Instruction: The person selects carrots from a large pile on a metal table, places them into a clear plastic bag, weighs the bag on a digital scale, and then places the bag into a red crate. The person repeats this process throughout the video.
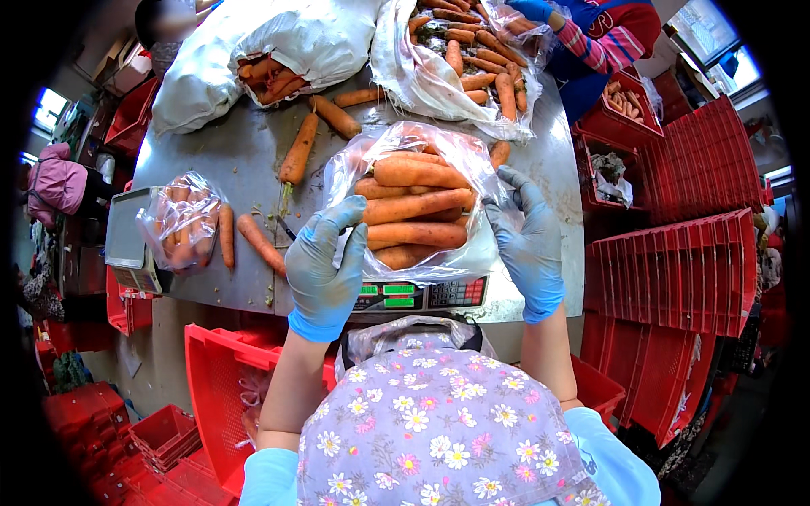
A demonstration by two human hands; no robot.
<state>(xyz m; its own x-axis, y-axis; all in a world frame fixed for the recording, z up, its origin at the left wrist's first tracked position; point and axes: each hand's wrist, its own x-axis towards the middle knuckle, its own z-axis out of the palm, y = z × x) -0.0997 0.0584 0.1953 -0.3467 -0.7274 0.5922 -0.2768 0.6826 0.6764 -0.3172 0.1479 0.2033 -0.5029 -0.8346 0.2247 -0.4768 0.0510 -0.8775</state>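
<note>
A clear plastic bag (482, 246) of carrots (418, 205) rests on a digital scale (456, 293) in front of me, its mouth gaping and several thick carrots stacked crosswise inside. At the bag's left side is my left hand (325, 268) in a grey-blue glove, thumb and forefinger apart by the carrot ends. My right hand (533, 246), gloved alike, is at the right edge of the bag with its fingers spread against the film. Neither hand is closed round a carrot. The bag hides most of the scale's pan.
Loose carrots (299, 150) lie on the metal table (211, 152). Left stands another scale (126, 228) with a filled bag (181, 221). White sacks (316, 38) of carrots cover the far side, where a co-worker's blue-gloved hand (531, 8) shows. Red crates (675, 270) are stacked right.
</note>
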